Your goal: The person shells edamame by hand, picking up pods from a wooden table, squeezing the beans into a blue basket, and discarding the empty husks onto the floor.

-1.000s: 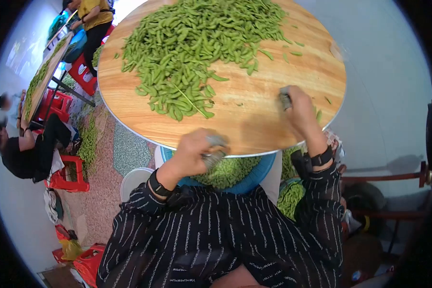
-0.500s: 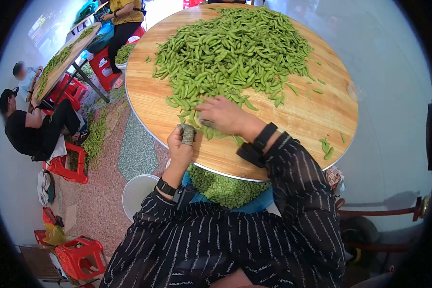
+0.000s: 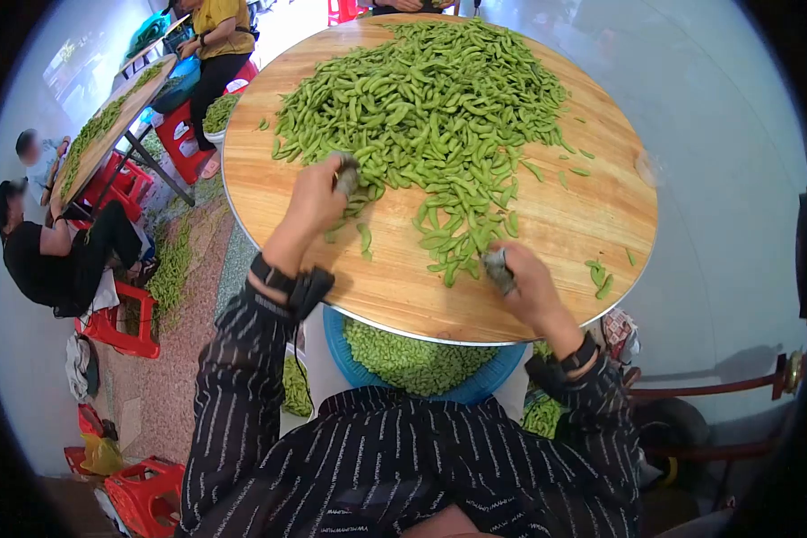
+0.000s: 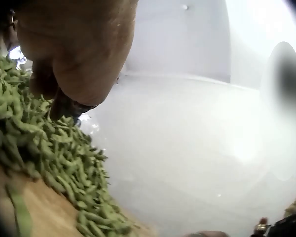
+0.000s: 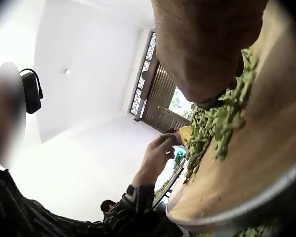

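Observation:
A large heap of green soybean pods [image 3: 421, 99] covers the far half of the round wooden table [image 3: 592, 215], with a tongue of pods [image 3: 457, 229] reaching toward the near edge. My left hand [image 3: 312, 202] is at the heap's left front edge, its grey-wrapped thumb against the pods. At the right side of the tongue, my right hand [image 3: 531, 285] touches the pods with its fingers bent; grey wrapping covers its thumb too. Both wrist views show the hands from behind, close over pods, with fingertips mostly hidden. I cannot tell whether either hand grips a pod.
Under the table's near edge, a blue basin [image 3: 488, 384] holds shelled beans [image 3: 412, 354]. A few loose pods [image 3: 601, 278] lie at the table's right. On the left are red stools [image 3: 121, 318], a second table [image 3: 108, 125] with pods, and several seated people.
The left hand has moved forward to the heap's left edge. My right hand has swung from the front of the heap to the right and nearer, and pods now spread toward me there.

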### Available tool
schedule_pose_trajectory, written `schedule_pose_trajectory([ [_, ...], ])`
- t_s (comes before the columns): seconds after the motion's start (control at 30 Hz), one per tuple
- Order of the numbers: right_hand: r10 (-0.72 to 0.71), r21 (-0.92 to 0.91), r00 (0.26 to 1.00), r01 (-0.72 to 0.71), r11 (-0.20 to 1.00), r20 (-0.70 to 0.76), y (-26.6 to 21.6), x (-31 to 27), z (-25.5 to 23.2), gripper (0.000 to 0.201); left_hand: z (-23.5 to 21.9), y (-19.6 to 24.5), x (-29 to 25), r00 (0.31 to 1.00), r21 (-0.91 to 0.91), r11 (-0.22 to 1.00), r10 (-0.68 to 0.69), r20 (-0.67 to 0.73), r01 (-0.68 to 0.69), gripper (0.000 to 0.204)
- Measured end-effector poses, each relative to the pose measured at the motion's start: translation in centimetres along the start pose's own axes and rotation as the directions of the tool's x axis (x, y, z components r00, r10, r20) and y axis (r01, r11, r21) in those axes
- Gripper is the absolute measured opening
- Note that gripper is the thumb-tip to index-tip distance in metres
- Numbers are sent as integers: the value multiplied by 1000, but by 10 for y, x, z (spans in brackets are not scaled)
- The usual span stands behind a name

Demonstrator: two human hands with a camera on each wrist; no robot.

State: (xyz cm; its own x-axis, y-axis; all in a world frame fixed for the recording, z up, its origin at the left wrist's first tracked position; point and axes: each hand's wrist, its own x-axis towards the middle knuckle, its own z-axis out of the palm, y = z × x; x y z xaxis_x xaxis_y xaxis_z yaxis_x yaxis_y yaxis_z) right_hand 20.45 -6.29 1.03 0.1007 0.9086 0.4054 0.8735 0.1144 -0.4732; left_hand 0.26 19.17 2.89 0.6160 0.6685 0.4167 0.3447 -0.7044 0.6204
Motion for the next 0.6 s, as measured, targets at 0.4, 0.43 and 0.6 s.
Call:
schedule_pose_trajectory([
  [0.4, 192, 112, 970, -176, 978, -146, -1, -31, 27, 20, 46, -36, 59, 978, 397, 899, 131, 165, -187, 14],
  [0.43, 193, 123, 969, -175, 977, -152, -3, -31, 26, 20, 47, -36, 52, 975, 391, 899, 137, 175, -197, 15],
  [0.6, 153, 108, 945, -126, 986, -290, -5, -30, 24, 21, 31, 13, 20, 968, 501, 830, 240, 76, -246, 20],
])
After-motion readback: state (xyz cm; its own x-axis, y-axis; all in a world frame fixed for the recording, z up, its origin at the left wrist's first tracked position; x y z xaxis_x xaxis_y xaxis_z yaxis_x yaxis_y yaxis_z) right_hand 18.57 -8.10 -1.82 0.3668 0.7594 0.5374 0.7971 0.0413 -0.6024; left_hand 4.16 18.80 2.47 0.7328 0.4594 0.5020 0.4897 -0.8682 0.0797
